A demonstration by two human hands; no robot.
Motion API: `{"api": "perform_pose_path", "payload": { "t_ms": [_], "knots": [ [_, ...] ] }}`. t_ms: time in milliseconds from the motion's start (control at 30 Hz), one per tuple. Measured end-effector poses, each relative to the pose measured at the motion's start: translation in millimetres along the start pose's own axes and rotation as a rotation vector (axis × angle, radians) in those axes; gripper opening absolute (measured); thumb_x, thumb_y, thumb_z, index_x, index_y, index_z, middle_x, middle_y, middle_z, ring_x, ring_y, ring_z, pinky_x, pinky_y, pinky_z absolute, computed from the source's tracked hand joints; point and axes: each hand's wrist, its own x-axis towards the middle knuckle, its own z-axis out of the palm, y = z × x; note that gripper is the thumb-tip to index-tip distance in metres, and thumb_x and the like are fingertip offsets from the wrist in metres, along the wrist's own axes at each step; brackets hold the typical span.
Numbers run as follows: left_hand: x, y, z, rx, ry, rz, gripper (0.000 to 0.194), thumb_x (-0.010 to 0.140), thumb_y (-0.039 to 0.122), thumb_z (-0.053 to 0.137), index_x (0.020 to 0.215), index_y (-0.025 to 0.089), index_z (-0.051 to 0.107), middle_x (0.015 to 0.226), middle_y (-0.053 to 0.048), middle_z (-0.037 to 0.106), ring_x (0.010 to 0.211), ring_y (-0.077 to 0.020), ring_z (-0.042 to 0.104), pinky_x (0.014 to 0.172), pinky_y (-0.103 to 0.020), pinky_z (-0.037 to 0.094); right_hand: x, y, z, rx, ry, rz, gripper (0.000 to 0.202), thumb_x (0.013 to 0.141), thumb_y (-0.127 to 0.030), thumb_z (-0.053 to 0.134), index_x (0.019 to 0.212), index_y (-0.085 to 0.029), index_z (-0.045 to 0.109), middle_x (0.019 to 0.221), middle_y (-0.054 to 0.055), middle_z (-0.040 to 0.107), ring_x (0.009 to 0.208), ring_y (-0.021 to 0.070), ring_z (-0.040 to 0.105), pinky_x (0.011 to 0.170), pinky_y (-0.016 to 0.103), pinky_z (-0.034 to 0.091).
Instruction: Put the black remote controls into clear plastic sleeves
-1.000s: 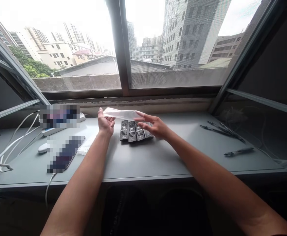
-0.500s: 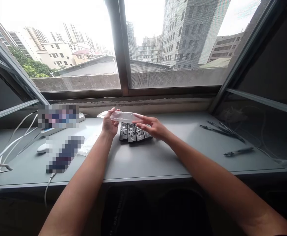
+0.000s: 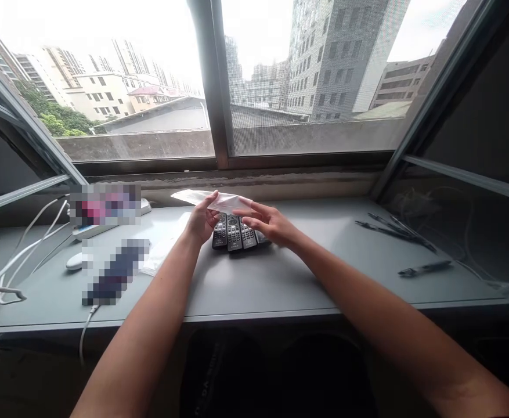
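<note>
My left hand (image 3: 202, 219) grips a thin, clear plastic bag (image 3: 227, 202), thumb on top, and holds it above the table. The bag lies nearly level, with its left end reaching past my left hand. At its right end, the fingers of my right hand (image 3: 274, 224) are stretched out and overlap the plastic; whether they are inside or behind it I cannot tell. The right thumb stands apart below them. Beneath the bag, several black remote controls (image 3: 234, 237) lie side by side on the table, their upper ends partly hidden by the bag and hands.
On the grey table (image 3: 254, 290), more clear plastic (image 3: 156, 261) lies beside my left forearm. Further left are a blurred-out dark device (image 3: 119, 273) with a cable, a white mouse-like object (image 3: 75, 262) and a white power strip (image 3: 106, 225). Several pens (image 3: 423, 269) lie right. A window stands behind.
My left hand has shifted slightly right along the bag, its thumb now on top. The bag has tilted, showing more of its face. My right hand has barely moved.
</note>
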Motion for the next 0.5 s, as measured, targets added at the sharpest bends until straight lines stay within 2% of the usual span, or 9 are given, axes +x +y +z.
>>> {"api": "perform_pose_path", "payload": {
  "t_ms": [167,267,367,500],
  "knots": [
    [-1.2,0.3,0.2,0.001,-0.025,0.015,0.026,0.093,0.034,0.084,0.108,0.016,0.074,0.098,-0.011,0.081,0.064,-0.0126,0.068,0.042,-0.02,0.046,-0.7,-6.5,-0.8,0.019,-0.005,0.024,0.071,0.101,-0.045,0.071,0.168,-0.033,0.051,0.15,0.006,0.073,0.137,0.0291,0.07,0.113,0.049,0.059],
    [0.4,0.4,-1.9,-0.004,0.018,0.019,0.027,0.093,0.036,0.085,0.11,0.017,0.075,0.098,-0.012,0.08,0.067,-0.0159,0.07,0.043,-0.022,0.048,0.4,-9.0,-2.7,0.011,0.019,0.008,0.056,0.1,-0.047,0.073,0.152,-0.028,0.069,0.142,0.006,0.078,0.138,0.0295,0.069,0.119,0.05,0.055],
    [3.2,1.5,-6.4,-0.05,0.131,0.028,0.027,0.094,0.035,0.083,0.114,0.02,0.074,0.095,-0.009,0.077,0.065,-0.0147,0.069,0.047,-0.023,0.054,3.2,-4.7,-8.8,-0.017,0.189,-0.051,0.038,0.1,-0.05,0.071,0.124,-0.024,0.084,0.125,0.007,0.084,0.129,0.0288,0.075,0.118,0.049,0.055],
    [5.3,3.4,-11.6,-0.117,0.237,0.02,0.033,0.097,0.035,0.08,0.127,0.027,0.07,0.098,-0.005,0.073,0.06,-0.0097,0.064,0.051,-0.02,0.058,6.3,10.7,-19.3,-0.273,0.444,-0.062,0.027,0.099,-0.043,0.07,0.108,-0.022,0.086,0.101,0.007,0.086,0.1,0.0271,0.079,0.104,0.049,0.06]
  ]
}}
